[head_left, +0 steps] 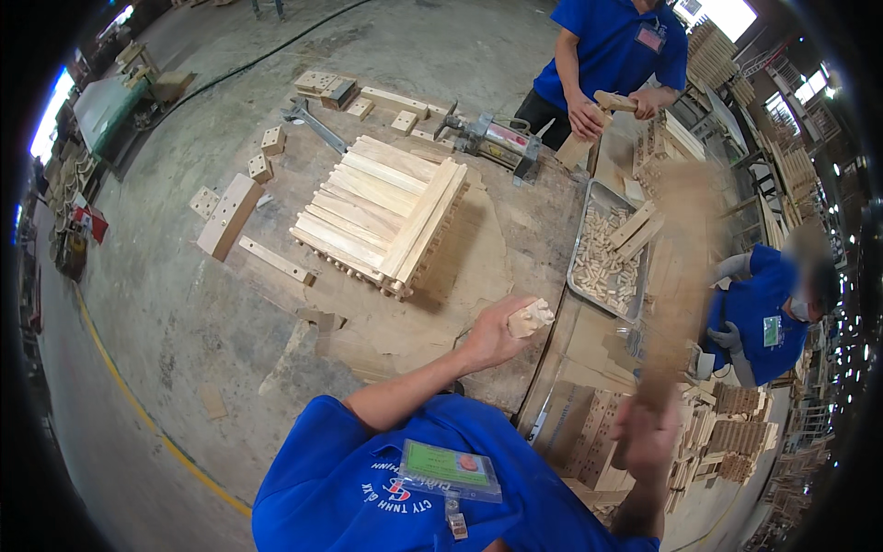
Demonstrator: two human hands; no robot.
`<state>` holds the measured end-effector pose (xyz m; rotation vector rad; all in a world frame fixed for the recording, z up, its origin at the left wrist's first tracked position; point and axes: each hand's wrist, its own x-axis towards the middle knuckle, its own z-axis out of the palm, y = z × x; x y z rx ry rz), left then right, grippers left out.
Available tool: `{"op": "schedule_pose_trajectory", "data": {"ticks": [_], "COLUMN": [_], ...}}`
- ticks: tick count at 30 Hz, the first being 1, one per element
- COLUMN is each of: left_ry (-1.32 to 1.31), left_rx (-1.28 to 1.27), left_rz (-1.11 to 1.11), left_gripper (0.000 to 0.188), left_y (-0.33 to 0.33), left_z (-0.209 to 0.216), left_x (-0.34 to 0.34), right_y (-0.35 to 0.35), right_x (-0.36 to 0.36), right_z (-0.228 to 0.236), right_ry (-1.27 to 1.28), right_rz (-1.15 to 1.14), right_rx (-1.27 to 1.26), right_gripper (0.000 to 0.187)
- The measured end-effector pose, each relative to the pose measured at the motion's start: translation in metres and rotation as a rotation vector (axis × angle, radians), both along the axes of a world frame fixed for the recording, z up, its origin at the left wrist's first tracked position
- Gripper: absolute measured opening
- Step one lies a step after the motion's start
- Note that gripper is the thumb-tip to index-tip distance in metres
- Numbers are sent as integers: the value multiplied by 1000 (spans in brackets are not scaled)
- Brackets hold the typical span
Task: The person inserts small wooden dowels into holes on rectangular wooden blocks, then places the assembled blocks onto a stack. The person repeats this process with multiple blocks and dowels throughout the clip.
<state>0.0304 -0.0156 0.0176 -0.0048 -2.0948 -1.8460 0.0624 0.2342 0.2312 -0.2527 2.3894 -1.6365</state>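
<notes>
My left hand is closed round a small bunch of pale wooden dowels, whose ends stick out past the fingers. It is over the near edge of the worktable, close to a metal tray of dowels. My right hand, smeared by motion, grips the lower end of a wooden mallet. The mallet is raised upright to the right of the tray and strongly blurred. Left of the tray, a stack of pale wooden slats lies on the table, with a longer bar across its right side.
The metal tray holds many loose dowels. A clamp-like metal device, a wrench and drilled wooden blocks lie around the worktable. Across it a co-worker holds a mallet; another person is at right, near stacked wood.
</notes>
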Motion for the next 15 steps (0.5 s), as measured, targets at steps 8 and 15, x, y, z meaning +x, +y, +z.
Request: {"op": "schedule_pose_trajectory", "data": {"ticks": [8,15], "left_ry": [27,-30], "left_rx": [-14,7], "left_rz": [-46,-65], "left_gripper": [47,51], "left_y": [4,-1], "left_z": [4,-11], "left_x": [-5,-8], "right_y": [46,20], "right_x": [-7,-7], "right_z": [-89,-10], "right_ry": [525,47], "right_rz": [410,8], "right_rx": [574,25], "right_gripper": [31,33]}}
